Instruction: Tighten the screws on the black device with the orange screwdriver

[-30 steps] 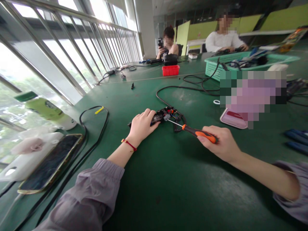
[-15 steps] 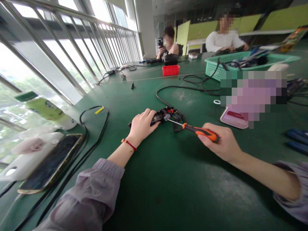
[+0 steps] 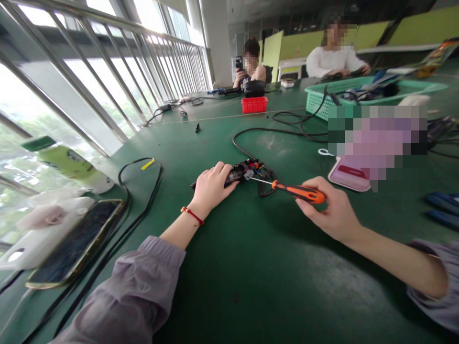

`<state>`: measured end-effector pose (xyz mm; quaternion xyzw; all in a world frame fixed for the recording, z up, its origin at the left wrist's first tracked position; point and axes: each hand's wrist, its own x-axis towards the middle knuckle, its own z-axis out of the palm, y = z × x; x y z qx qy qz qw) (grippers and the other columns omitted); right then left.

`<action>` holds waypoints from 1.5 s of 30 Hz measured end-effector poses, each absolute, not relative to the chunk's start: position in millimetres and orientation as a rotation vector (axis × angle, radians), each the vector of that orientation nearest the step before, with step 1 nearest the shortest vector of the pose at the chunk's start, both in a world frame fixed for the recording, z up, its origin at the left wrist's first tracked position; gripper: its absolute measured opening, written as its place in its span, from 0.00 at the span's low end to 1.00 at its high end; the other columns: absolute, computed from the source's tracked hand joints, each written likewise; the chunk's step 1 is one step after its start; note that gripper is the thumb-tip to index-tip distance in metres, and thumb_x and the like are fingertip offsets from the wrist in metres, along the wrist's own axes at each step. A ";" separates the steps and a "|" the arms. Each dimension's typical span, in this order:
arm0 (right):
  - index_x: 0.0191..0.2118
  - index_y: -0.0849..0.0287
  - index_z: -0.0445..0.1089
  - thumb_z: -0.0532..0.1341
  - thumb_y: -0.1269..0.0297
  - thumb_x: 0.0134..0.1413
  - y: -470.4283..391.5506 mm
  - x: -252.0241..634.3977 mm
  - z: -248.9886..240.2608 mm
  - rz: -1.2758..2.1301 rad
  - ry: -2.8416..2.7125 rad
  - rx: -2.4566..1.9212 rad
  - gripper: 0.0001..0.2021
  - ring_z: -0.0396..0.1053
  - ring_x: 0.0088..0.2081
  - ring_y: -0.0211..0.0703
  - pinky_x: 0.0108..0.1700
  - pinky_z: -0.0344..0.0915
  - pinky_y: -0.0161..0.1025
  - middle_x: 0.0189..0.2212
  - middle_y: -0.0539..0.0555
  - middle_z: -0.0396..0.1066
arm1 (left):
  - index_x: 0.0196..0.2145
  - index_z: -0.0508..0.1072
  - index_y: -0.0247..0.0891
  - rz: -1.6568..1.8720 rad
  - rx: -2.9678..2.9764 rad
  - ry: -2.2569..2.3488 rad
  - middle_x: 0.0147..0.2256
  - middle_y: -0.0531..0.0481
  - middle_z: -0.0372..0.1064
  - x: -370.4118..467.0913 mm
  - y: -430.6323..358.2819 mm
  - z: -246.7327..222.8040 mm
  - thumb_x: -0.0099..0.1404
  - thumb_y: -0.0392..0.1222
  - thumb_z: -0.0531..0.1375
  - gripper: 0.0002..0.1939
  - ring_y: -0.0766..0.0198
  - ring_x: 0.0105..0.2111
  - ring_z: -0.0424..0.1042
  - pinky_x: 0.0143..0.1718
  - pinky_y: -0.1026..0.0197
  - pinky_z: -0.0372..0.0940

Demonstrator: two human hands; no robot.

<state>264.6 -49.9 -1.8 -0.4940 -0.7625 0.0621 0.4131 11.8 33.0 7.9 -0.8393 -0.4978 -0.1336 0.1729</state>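
On the green table (image 3: 222, 248) lies a black cylindrical device (image 3: 234, 176) with opened-up insides and small coloured wires at its right end. My left hand (image 3: 212, 188) is wrapped over its body and presses it to the table. My right hand (image 3: 335, 208) has its fingers around the handle end of an orange and black screwdriver (image 3: 297, 191). The screwdriver's thin shaft points left, and its tip meets a small grey part at the device's open end. A black cable (image 3: 247, 131) runs from the device toward the back right.
At left lie a phone (image 3: 77, 246), a white case (image 3: 53, 229), a green-capped bottle (image 3: 71, 165) and a black cable loop (image 3: 159, 177). A red basket (image 3: 254, 104), a green basket (image 3: 317, 102) and a pink phone (image 3: 349, 174) are farther off. Two people sit at the far side.
The screwdriver handle has turned a little in my right hand, whose fingers have shifted and loosened slightly. My left hand and the device have not moved.
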 end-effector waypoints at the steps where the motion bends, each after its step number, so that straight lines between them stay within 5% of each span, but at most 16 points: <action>1: 0.34 0.56 0.60 0.57 0.62 0.49 -50.3 264.4 -2.0 0.153 -1.894 -1.239 0.06 0.62 0.23 0.37 0.27 0.58 0.35 0.22 0.48 0.64 | 0.43 0.63 0.39 -0.379 -2.381 -1.413 0.39 0.48 0.64 11.8 32.9 7.9 0.62 0.49 0.52 0.14 0.59 0.36 0.68 0.33 0.59 0.60; 8: 0.19 0.56 0.55 0.54 0.58 0.51 -48.7 263.7 -2.1 0.107 -2.033 -1.271 0.15 0.53 0.17 0.34 0.21 0.50 0.34 0.14 0.45 0.51 | 0.42 0.63 0.39 -0.384 -2.385 -1.418 0.39 0.48 0.64 11.8 33.0 7.9 0.62 0.49 0.52 0.14 0.59 0.36 0.68 0.33 0.60 0.60; 15: 0.34 0.56 0.60 0.57 0.62 0.48 -51.2 263.8 -2.1 0.169 -1.911 -1.241 0.07 0.62 0.23 0.36 0.27 0.59 0.34 0.22 0.47 0.65 | 0.43 0.63 0.39 -0.384 -2.397 -1.423 0.39 0.47 0.65 11.7 33.2 7.9 0.62 0.49 0.52 0.14 0.58 0.37 0.68 0.34 0.59 0.60; 22: 0.20 0.57 0.57 0.54 0.57 0.51 -48.3 264.1 -3.3 0.106 -2.021 -1.273 0.14 0.55 0.19 0.34 0.23 0.52 0.33 0.15 0.45 0.53 | 0.44 0.63 0.40 -0.383 -2.411 -1.414 0.39 0.48 0.66 9.3 31.8 8.4 0.64 0.50 0.51 0.15 0.59 0.37 0.68 0.35 0.60 0.59; 28: 0.34 0.57 0.61 0.55 0.61 0.50 -48.3 263.4 -2.0 0.070 -1.956 -1.244 0.07 0.62 0.21 0.36 0.27 0.58 0.33 0.18 0.46 0.63 | 0.45 0.63 0.40 -0.406 -2.415 -1.391 0.39 0.48 0.67 7.9 27.3 10.3 0.64 0.51 0.50 0.16 0.60 0.37 0.68 0.36 0.60 0.59; 37: 0.18 0.56 0.55 0.53 0.55 0.52 -57.6 236.5 4.6 -0.151 -1.735 -1.343 0.16 0.58 0.18 0.37 0.23 0.51 0.34 0.13 0.47 0.55 | 0.46 0.64 0.40 -0.445 -2.417 -1.385 0.39 0.48 0.67 6.0 17.0 11.7 0.64 0.50 0.52 0.16 0.60 0.37 0.69 0.36 0.60 0.60; 45: 0.28 0.57 0.60 0.57 0.62 0.45 -75.6 221.9 6.1 -0.089 -1.835 -1.183 0.05 0.59 0.18 0.34 0.26 0.56 0.31 0.15 0.44 0.60 | 0.45 0.64 0.40 -0.454 -2.435 -1.328 0.40 0.49 0.68 0.8 16.4 8.1 0.63 0.52 0.52 0.17 0.60 0.38 0.69 0.37 0.60 0.61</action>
